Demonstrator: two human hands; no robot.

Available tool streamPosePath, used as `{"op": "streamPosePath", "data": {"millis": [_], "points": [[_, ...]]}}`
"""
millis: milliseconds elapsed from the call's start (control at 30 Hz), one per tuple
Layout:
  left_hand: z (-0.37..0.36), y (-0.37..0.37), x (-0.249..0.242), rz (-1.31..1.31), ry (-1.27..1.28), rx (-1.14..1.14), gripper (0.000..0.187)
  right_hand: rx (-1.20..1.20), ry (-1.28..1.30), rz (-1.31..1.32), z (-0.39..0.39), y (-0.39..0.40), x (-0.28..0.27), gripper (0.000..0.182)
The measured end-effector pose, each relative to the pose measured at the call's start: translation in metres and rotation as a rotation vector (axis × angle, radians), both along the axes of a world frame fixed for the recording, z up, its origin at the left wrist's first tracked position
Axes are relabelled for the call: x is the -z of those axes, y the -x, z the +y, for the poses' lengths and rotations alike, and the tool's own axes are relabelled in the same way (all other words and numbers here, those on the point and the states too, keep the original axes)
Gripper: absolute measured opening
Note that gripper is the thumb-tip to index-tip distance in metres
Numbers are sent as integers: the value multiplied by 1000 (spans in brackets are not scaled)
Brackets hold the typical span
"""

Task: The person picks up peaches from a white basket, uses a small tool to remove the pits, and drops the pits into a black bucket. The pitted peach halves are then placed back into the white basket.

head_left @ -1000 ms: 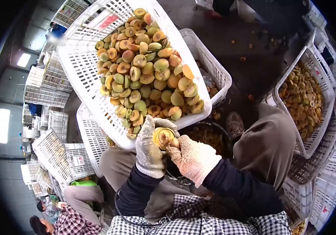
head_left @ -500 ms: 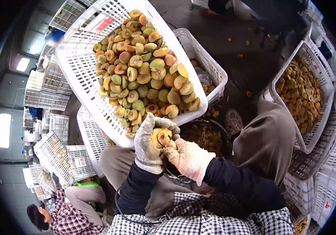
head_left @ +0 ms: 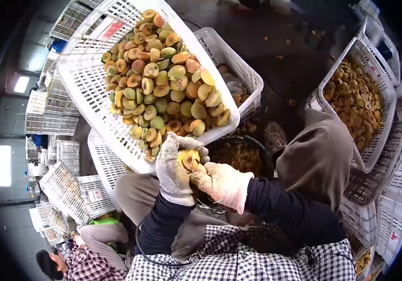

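Both my hands wear pale, stained gloves and meet in front of my lap. My left hand [head_left: 173,173] is wrapped round a yellow-fleshed peach half [head_left: 190,159], its cut face turned up. My right hand [head_left: 225,183] is closed, with its fingertips pressed against that cut face; whether a small tool is in its grip is hidden. Just beyond them, a white plastic crate [head_left: 81,86] is tilted toward me, with a heap of halved peaches [head_left: 163,89] in it. Below my hands, a dark tub [head_left: 270,164] holds yellowish fruit pieces [head_left: 238,157], partly covered by my right hand.
Another white crate [head_left: 255,93] stands behind the tilted one. On the right, a crate [head_left: 323,96] holds many pitted halves, beside stacked crates [head_left: 398,206]. A seated person [head_left: 88,262] in a checked shirt is at lower left. Fruit scraps [head_left: 292,102] lie on the dark floor.
The whole view has shifted slightly, so the crates sit a little further left and up. Both hands stay together round the peach half, with only small finger movement.
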State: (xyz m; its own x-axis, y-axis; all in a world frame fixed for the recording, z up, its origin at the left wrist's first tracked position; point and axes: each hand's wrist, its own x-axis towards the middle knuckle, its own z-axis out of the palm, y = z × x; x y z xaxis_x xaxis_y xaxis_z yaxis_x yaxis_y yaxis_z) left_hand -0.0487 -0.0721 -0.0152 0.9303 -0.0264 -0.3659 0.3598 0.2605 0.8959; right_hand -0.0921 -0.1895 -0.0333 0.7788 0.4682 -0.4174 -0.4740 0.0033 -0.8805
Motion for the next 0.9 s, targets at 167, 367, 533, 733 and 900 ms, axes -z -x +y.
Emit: {"op": "streamPosePath", "data": {"millis": [167,367,533,733,900], "points": [[-4,5,1,-5,56,-75,45,10,72,-268,4,2,18,39],[6,-16,-12,-69,-268,315,48,156,-76,-516,10,7,23,36],[-8,2,7,-124,37,-43,43,82,-209,93,-4,6,-9,44],[1,-6,-2,-169,22,208,43,-17,-270,250,-23,4,-10,47],[3,-14,-10,-49,-165,468,37,-41,-319,368,-25,7,-16,43]]}}
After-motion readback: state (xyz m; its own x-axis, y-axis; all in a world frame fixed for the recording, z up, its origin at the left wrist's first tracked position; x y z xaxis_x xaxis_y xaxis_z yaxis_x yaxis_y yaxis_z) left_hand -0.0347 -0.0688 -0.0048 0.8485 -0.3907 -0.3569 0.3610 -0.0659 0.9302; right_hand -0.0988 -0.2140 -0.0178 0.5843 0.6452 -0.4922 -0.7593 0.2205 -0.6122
